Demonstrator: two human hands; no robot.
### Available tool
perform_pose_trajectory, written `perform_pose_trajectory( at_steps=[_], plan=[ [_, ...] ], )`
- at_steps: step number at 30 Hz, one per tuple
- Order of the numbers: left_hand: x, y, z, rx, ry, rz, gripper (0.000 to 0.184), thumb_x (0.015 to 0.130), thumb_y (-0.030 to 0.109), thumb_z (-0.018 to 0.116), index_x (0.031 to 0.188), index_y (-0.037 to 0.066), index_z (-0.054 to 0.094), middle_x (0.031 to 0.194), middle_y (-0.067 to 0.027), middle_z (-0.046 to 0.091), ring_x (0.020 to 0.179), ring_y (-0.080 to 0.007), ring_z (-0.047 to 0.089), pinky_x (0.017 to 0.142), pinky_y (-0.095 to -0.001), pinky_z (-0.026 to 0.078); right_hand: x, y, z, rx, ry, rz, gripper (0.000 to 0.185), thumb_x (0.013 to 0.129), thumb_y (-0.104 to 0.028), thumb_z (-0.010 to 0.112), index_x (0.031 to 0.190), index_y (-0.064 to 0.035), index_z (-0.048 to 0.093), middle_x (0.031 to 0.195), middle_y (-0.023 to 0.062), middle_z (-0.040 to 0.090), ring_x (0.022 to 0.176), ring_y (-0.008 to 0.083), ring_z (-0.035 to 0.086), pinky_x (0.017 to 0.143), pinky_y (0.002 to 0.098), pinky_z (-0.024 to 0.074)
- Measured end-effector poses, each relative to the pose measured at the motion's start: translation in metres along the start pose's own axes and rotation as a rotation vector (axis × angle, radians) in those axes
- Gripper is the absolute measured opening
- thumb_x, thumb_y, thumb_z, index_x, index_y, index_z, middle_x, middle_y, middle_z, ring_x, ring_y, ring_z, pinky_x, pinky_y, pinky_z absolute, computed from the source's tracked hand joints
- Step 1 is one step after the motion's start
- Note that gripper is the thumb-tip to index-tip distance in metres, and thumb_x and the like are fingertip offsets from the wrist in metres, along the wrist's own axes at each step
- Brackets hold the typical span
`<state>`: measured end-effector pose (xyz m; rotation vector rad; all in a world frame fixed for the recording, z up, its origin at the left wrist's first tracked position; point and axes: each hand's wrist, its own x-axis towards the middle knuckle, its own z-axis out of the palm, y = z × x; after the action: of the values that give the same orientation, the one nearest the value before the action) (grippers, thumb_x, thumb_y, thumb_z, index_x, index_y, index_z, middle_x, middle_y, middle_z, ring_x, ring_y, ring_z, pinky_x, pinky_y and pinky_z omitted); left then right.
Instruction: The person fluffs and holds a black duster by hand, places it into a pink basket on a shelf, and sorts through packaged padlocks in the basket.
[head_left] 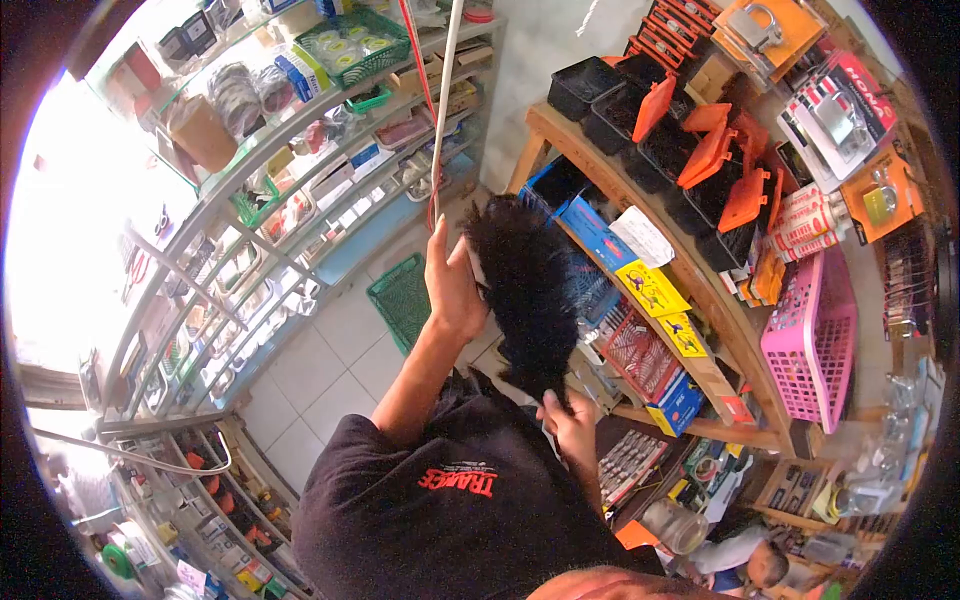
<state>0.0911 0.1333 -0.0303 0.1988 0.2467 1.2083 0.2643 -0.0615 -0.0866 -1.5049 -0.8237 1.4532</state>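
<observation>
A thick black-bristled brush head (525,290), likely a broom's, hangs in front of my chest. My left hand (456,288) is closed on its upper left side, with the thumb and fingers along the pale edge. A long white pole (447,100) runs upward from near those fingertips, and a red cord hangs beside it. Whether pole and brush are joined is hidden by the hand. At the lower end of the bristles, my right hand (572,420) has its fingers closed on the tips.
Glass shelves (270,200) of small goods stand on the left. To the right, a wooden shelf (650,190) carries black bins with orange lids and a pink basket (808,345). A green basket (400,300) sits on the tiled floor (335,340). Another person (735,560) is at the lower right.
</observation>
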Motion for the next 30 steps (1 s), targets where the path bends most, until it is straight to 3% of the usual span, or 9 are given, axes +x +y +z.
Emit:
perform_pose_trajectory(
  at_steps=[5,7,10,13,16,20,23,26,30],
  plan=[
    [0.001,0.009,-0.016,-0.371,-0.352,-0.161,0.072,0.094,0.058,0.034,0.132,-0.002,0.048,0.119,-0.0190,0.061,0.105,-0.0323,0.061,0.095,-0.0424,0.047,0.001,0.008,0.002,-0.029,0.044,-0.033,0.027,0.094,-0.021,0.062,0.073,-0.0042,0.061,0.060,-0.0029,0.053,0.048,0.0031,0.038,0.046,0.0227,0.0272],
    [-0.003,0.000,0.008,0.013,0.160,0.002,0.071,0.094,0.057,0.033,0.132,-0.002,0.048,0.120,-0.0181,0.060,0.108,-0.0324,0.060,0.099,-0.0428,0.045,-0.003,0.006,0.001,-0.079,0.009,-0.092,0.029,0.094,-0.020,0.061,0.071,-0.0037,0.060,0.057,-0.0031,0.050,0.047,0.0033,0.037,0.046,0.0228,0.0261],
    [0.002,0.005,-0.008,0.024,-0.330,-0.097,0.073,0.094,0.059,0.033,0.132,-0.001,0.048,0.118,-0.0206,0.061,0.105,-0.0349,0.061,0.093,-0.0442,0.049,0.001,0.004,-0.004,-0.189,-0.065,-0.176,0.029,0.094,-0.024,0.061,0.073,-0.0031,0.061,0.061,-0.0024,0.053,0.054,0.0056,0.043,0.052,0.0242,0.0316],
    [0.010,-0.003,-0.011,0.001,0.251,0.072,0.073,0.094,0.058,0.032,0.138,0.000,0.040,0.118,-0.0274,0.057,0.100,-0.0402,0.061,0.085,-0.0497,0.052,0.002,0.011,-0.002,-0.156,0.086,-0.065,0.031,0.094,-0.027,0.059,0.077,-0.0015,0.061,0.068,0.0005,0.059,0.066,0.0101,0.053,0.064,0.0270,0.0410],
    [0.006,-0.006,-0.009,0.107,-0.234,-0.044,0.070,0.095,0.056,0.032,0.138,0.001,0.041,0.122,-0.0261,0.056,0.100,-0.0404,0.061,0.085,-0.0492,0.052,0.000,-0.003,-0.014,-0.243,-0.219,-0.077,0.030,0.095,-0.026,0.059,0.076,-0.0017,0.060,0.067,0.0009,0.059,0.065,0.0099,0.052,0.063,0.0277,0.0414],
    [0.016,-0.015,0.016,0.029,0.194,-0.027,0.071,0.095,0.057,0.032,0.138,0.000,0.041,0.119,-0.0228,0.058,0.099,-0.0400,0.061,0.090,-0.0531,0.047,0.001,0.024,-0.014,-0.136,0.025,-0.158,0.031,0.095,-0.027,0.060,0.077,-0.0011,0.061,0.066,0.0011,0.059,0.063,0.0090,0.052,0.060,0.0277,0.0416],
    [0.025,-0.012,-0.027,0.109,-0.321,-0.206,0.071,0.095,0.058,0.034,0.140,0.003,0.039,0.126,-0.0209,0.056,0.113,-0.0360,0.055,0.098,-0.0509,0.042,-0.015,-0.002,-0.029,-0.279,-0.080,-0.192,0.029,0.095,-0.027,0.060,0.079,-0.0037,0.063,0.067,0.0006,0.059,0.064,0.0079,0.052,0.059,0.0250,0.0416],
    [0.029,-0.024,0.007,-0.080,0.066,-0.203,0.070,0.094,0.059,0.035,0.141,0.007,0.040,0.126,-0.0220,0.054,0.111,-0.0392,0.054,0.095,-0.0560,0.043,-0.035,0.004,-0.069,-0.181,0.115,-0.133,0.026,0.095,-0.029,0.061,0.082,-0.0073,0.065,0.070,-0.0003,0.061,0.063,0.0058,0.052,0.057,0.0223,0.0415],
    [0.033,-0.023,-0.002,0.078,-0.088,-0.285,0.064,0.095,0.059,0.035,0.136,0.010,0.045,0.116,-0.0165,0.057,0.098,-0.0340,0.055,0.084,-0.0504,0.045,-0.091,-0.004,-0.129,0.406,0.372,-0.125,0.015,0.096,-0.025,0.058,0.099,-0.0104,0.058,0.067,-0.0003,0.055,0.048,0.0063,0.043,0.042,0.0212,0.0326]
  ],
)
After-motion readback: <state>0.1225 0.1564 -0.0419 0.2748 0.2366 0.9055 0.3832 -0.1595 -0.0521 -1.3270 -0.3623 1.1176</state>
